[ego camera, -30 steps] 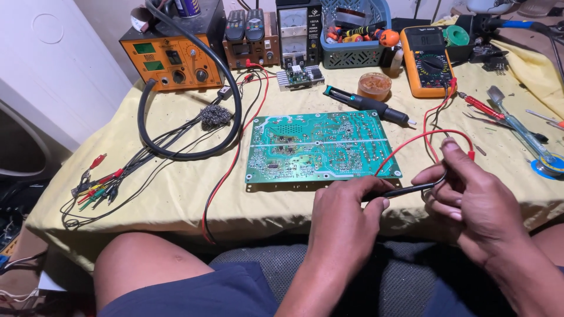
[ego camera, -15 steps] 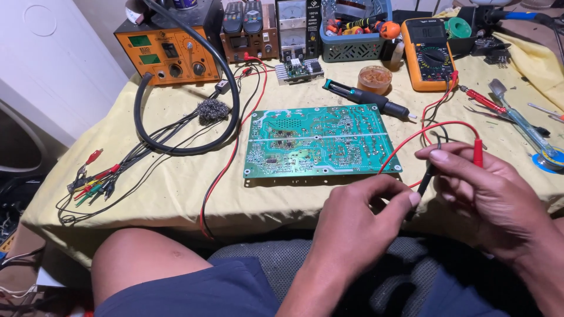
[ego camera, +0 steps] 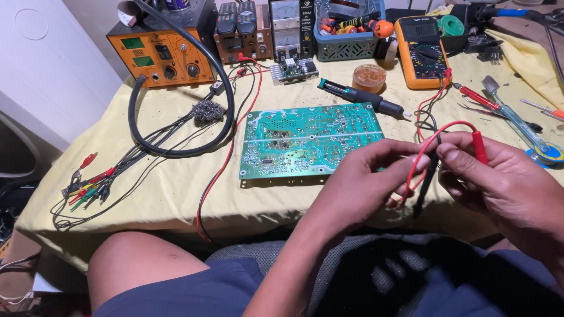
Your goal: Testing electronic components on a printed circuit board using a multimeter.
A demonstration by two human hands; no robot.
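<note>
A yellow cloth (ego camera: 176, 194) is seen over the table, filling the middle of the frame. A green board (ego camera: 308, 140) lies flat at centre, in the same place as half a second ago. At upper left an orange station (ego camera: 161, 56) stands, with a black hose (ego camera: 176, 149) looped below it; a yellow meter (ego camera: 424, 50) lies at upper right, and a dark iron (ego camera: 361, 97) lies between meter and board.

The right hand (ego camera: 505, 188) is held at right of centre, the left hand (ego camera: 364, 185) just beside it, lower centre. Both have been raised and drawn closer together since the earlier frame, where they were lower and the black probe was held nearly level. The black probe (ego camera: 426, 182) now hangs almost upright between the two hands, in front of the cloth's near edge, just right of the board. It is pinched by the closed fingers of both hands, thumb against forefinger. The red probe (ego camera: 479, 147) is kept across the right hand's curled fingers, its red lead (ego camera: 437, 138) arching over towards the left hand's fingertips
</note>
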